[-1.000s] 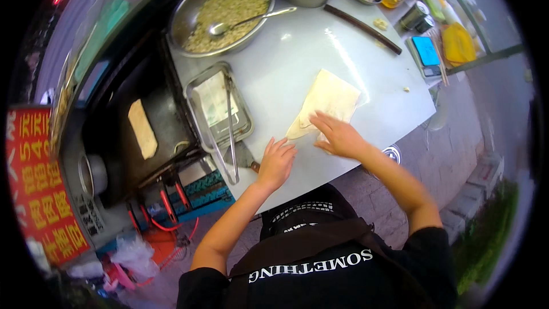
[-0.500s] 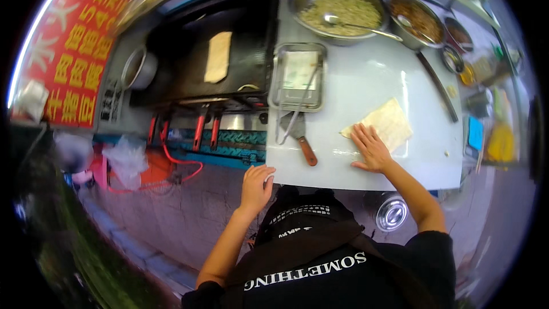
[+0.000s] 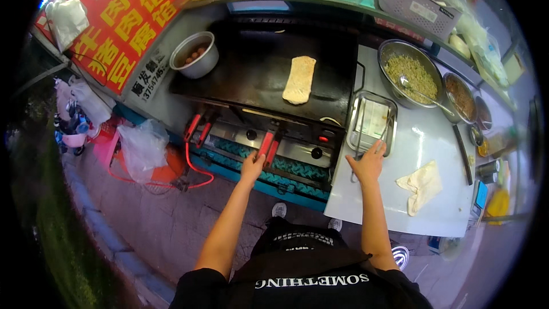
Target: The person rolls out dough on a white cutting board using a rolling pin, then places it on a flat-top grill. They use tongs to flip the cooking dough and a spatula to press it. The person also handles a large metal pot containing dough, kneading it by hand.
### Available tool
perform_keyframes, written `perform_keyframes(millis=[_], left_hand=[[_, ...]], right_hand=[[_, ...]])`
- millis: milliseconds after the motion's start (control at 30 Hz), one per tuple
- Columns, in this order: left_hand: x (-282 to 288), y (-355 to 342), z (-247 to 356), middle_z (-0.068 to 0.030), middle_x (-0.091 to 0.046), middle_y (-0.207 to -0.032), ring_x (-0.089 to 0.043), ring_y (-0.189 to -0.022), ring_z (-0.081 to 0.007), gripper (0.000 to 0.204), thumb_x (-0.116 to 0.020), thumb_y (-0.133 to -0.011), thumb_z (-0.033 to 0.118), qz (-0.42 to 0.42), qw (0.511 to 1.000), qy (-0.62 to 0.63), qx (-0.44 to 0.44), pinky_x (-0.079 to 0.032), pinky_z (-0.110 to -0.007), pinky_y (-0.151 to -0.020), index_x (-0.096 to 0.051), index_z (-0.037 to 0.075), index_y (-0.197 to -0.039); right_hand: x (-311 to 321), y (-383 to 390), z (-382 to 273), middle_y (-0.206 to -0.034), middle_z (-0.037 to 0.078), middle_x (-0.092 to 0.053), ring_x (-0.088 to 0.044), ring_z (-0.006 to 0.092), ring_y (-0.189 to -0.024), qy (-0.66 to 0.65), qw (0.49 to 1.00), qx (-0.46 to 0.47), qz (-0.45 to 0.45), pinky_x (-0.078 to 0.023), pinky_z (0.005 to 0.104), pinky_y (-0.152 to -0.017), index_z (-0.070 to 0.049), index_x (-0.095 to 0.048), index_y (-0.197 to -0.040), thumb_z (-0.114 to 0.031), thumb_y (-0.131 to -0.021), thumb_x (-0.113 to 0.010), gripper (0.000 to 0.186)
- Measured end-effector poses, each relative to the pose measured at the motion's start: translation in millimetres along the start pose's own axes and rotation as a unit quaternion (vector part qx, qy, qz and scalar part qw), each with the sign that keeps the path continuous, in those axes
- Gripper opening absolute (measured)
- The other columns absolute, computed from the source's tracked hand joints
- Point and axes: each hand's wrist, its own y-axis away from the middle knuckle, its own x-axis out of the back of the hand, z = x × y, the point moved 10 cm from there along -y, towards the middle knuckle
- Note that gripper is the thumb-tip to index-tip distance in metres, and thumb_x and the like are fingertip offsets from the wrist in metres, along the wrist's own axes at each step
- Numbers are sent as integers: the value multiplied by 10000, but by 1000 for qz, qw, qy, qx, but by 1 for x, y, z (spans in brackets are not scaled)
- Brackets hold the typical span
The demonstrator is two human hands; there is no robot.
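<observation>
My left hand (image 3: 251,168) is closed round the lower end of a red handle (image 3: 266,144) at the front of the black griddle (image 3: 240,80). My right hand (image 3: 368,163) is open, thumb and fingers apart, over the near edge of a steel tray (image 3: 354,115) on the white worktop. Metal tongs (image 3: 361,129) lie along that tray, partly behind the hand; I cannot tell whether the fingers touch them. A long flat piece of dough (image 3: 299,80) lies on the griddle. Right of my right hand, a folded dough sheet (image 3: 423,187) rests on the worktop (image 3: 366,206).
Bowls of chopped green filling (image 3: 409,74) and brown filling (image 3: 459,96) stand at the back right. A dark rod (image 3: 463,154) lies near the right edge. A pot (image 3: 200,63) with round brown items sits left of the griddle. A shelf (image 3: 337,7) spans the back.
My view has swung left. My right hand has left the dough sheet for the tray, and its fingers have spread. My left hand has gone from the worktop's edge to the red handle.
</observation>
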Motion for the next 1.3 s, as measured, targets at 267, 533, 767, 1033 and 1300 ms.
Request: perform_keyframes(millis=[267, 533, 767, 1033, 1300], left_hand=[[-38, -17, -32, -22, -672, -1028, -661, -840, -119, 301, -572, -952, 169, -254, 905, 324, 109, -496, -265, -656, -575, 96, -1244], [-33, -13, -39, -31, -667, -1010, -638, -811, -125, 313, -581, -941, 156, -270, 892, 354, 80, -492, -287, -698, -579, 80, -1244], [-2, 87, -119, -40, -650, -1027, -644, -822, -130, 302, -583, -931, 134, -279, 893, 338, 101, -510, -282, -701, -572, 49, -1222], [56, 246, -217, -71, -644, -1063, -651, -862, -144, 383, -584, -935, 132, -264, 897, 337, 114, -506, -264, -761, -518, 18, -1295], [81, 313, -260, -95, -655, -1075, -662, -894, -174, 442, -594, -930, 142, -247, 906, 331, 89, -499, -279, -792, -484, 0, -1333]], right_hand=[[-17, -5, 19, -1326, 297, -401, -531, 422, -1125, 23, 990, -133, -42, -469, 432, -934, 64, -159, -1451, -241, -748, -720, 950], [62, 81, 34, -744, 75, -564, -528, 104, -541, -303, 947, -103, -23, -432, 236, -465, 35, -407, -1358, -145, -867, -560, 545], [94, 184, 33, -663, 46, -570, -516, 97, -508, -486, 865, -55, -115, -402, 204, -467, 4, -545, -1208, -169, -872, -533, 378], [90, 242, 42, -672, 59, -581, -519, 105, -527, -540, 808, -11, -236, -413, 200, -485, 50, -540, -1213, -262, -864, -578, 470], [26, 282, 16, -735, 56, -623, -560, 99, -566, -515, 770, -3, -376, -448, 200, -525, 20, -568, -1203, -216, -873, -544, 407]])
